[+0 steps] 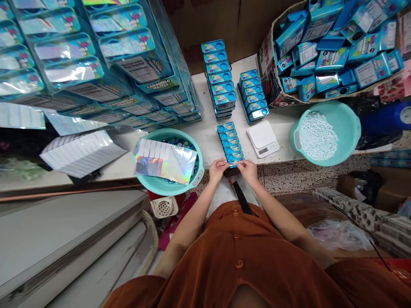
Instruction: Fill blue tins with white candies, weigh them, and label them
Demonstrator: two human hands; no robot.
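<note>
My left hand [218, 171] and my right hand [248, 172] meet at the near end of a short row of small blue candy boxes [230, 140], by the table's front edge. Fingertips of both hands pinch the two ends of a small pale, shiny strip [232, 164] at the nearest box. Whether the strip touches the box is too small to tell. A white digital scale [262, 138] lies right of the row. To the left, a sheet of shiny holographic stickers [180, 162] rests across a turquoise tub [199, 177] with small dark blue pieces in it.
Two more rows of blue boxes [221, 77] [253, 94] stand farther back. At right are a turquoise tub [351, 128] of pale candies [317, 137] and a carton [268, 72] full of blue boxes. Tall stacks of wrapped boxes [128, 55] fill the left, near folded white sheets [81, 154].
</note>
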